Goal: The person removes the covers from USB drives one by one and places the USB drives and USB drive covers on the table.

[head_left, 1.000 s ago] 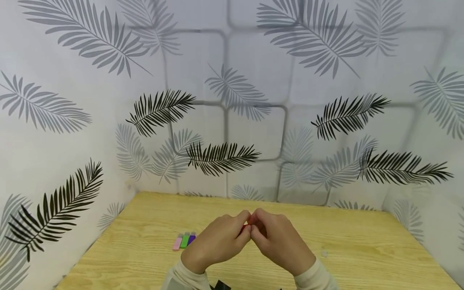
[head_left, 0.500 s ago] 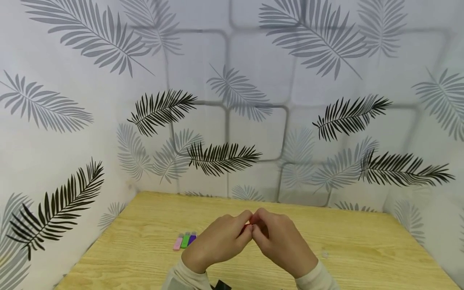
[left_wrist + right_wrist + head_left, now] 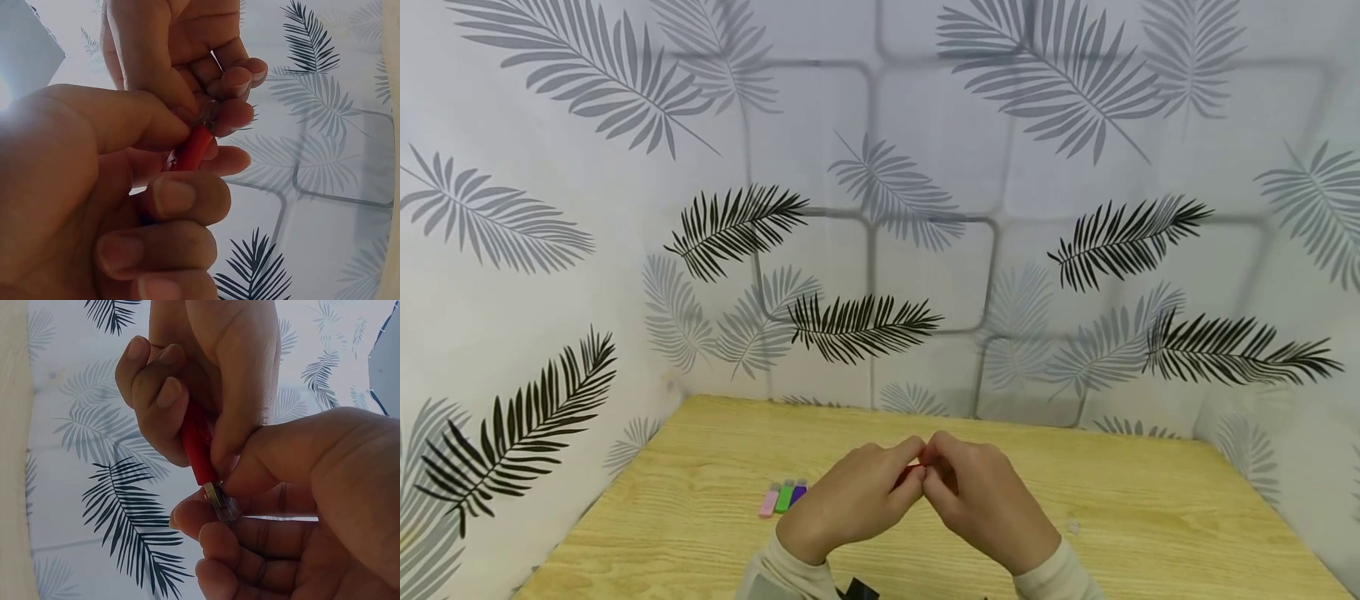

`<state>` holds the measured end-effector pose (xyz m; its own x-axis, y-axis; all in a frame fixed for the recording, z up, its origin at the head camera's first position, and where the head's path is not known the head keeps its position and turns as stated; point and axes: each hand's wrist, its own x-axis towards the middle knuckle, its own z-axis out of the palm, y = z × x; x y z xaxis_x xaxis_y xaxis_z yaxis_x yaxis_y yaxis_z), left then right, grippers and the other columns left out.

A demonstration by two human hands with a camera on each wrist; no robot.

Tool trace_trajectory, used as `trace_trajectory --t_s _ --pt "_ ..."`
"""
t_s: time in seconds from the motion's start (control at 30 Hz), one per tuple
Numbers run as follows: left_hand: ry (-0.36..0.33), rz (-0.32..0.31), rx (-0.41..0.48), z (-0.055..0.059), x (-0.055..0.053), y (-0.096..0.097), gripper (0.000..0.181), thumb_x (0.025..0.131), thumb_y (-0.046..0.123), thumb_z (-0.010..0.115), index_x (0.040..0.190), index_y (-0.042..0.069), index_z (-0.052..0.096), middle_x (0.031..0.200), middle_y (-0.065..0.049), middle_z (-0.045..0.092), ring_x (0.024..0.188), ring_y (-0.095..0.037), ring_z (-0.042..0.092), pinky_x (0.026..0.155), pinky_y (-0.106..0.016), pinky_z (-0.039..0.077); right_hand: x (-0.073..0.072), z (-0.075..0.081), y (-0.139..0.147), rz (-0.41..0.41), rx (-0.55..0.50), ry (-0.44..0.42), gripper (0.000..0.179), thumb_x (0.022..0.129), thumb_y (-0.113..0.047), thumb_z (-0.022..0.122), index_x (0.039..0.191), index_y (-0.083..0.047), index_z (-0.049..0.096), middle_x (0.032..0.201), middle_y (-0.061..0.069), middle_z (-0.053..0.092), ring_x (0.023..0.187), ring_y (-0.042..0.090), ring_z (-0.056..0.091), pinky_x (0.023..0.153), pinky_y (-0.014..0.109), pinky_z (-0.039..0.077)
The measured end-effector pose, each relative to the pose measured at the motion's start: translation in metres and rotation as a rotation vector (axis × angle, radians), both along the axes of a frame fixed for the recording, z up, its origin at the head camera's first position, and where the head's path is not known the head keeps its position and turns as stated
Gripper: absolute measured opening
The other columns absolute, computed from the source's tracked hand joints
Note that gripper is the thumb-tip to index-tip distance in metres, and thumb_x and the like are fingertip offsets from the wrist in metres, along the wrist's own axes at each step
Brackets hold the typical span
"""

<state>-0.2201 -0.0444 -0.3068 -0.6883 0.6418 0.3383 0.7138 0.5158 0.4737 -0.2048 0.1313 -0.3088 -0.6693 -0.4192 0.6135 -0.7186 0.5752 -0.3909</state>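
Between my two hands, above the table, is a red USB stick (image 3: 197, 445) with a metal plug (image 3: 214, 493) and a small clear cap (image 3: 230, 511) at its end. My left hand (image 3: 852, 502) grips the red body, thumb against it and fingers curled behind. My right hand (image 3: 988, 504) pinches the clear cap end between thumb and fingers. The hands meet at the fingertips. In the left wrist view the red body (image 3: 194, 149) shows partly, its lower end hidden by fingers. How far the cap sits over the plug I cannot tell.
Left of the hands, a pink USB stick (image 3: 769, 501), a green one (image 3: 784, 497) and a purple one (image 3: 798, 494) lie side by side on the wooden table (image 3: 700, 467). A small clear piece (image 3: 1072, 527) lies at the right. Leaf-patterned cloth (image 3: 880, 250) surrounds the table.
The hands stay almost in place, still joined at the red USB stick. Slightly more of its red body shows between the fingers. The view has shifted very slightly.
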Motion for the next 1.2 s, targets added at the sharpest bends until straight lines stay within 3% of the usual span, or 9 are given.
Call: trace_trajectory --t_s 0.63,1.2 --pt "0.047 0.058 -0.035 -0.0008 -0.0012 0.0014 0.018 0.101 0.020 0.047 0.083 0.017 0.047 0.057 0.010 0.033 0.046 -0.002 0.029 0.046 -0.018 0.025 0.0013 0.0004 -0.0030 -0.026 0.011 0.002 0.017 0.086 0.003 0.059 0.080 -0.014 0.057 0.061 -0.014 0.050 0.049 -0.004 0.039 0.045 0.019 0.040" --pt "0.083 0.039 -0.036 -0.0022 -0.0020 0.0063 0.018 0.102 0.017 0.044 0.085 0.014 0.047 0.059 0.009 0.035 0.048 -0.004 0.029 0.047 -0.017 0.028 0.0016 0.0001 -0.0020 -0.044 0.028 0.002 0.017 0.086 0.002 0.061 0.080 -0.013 0.057 0.061 -0.014 0.045 0.050 -0.003 0.038 0.046 0.019 0.039"
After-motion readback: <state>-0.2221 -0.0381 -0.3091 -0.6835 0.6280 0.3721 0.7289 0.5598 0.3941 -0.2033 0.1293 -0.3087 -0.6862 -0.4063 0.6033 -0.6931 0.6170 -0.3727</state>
